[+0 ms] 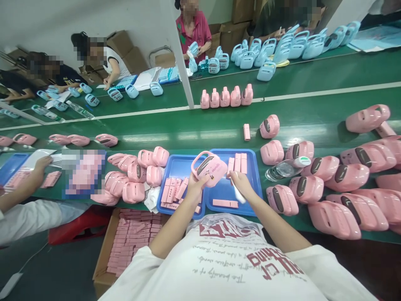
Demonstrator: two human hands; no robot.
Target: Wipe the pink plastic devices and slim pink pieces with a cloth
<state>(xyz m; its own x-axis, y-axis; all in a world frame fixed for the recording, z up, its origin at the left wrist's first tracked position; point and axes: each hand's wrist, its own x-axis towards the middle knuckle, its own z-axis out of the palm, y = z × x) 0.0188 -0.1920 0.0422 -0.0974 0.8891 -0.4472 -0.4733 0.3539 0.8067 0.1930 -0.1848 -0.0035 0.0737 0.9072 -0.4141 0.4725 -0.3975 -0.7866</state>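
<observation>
My left hand (196, 186) is wrapped round the lower left of a pink handled case (213, 170), which is tilted, its printed face with a dark oval window showing. My right hand (239, 182) is closed on a white cloth (238, 195) at the right of the case, over the right blue tray (257, 184). Pink rectangular pieces (240, 162) stand at the back of that tray, and a long pink piece (225, 203) lies at its front. More pink pieces (169, 191) fill the left blue tray (175, 160).
Pink cases (134, 172) cluster left of the trays, and many others (347, 175) crowd the right side around a clear bottle (283, 169). A carton (105, 259) of pink pieces sits below. A co-worker's hand (43, 164) is at far left; people work across the green line.
</observation>
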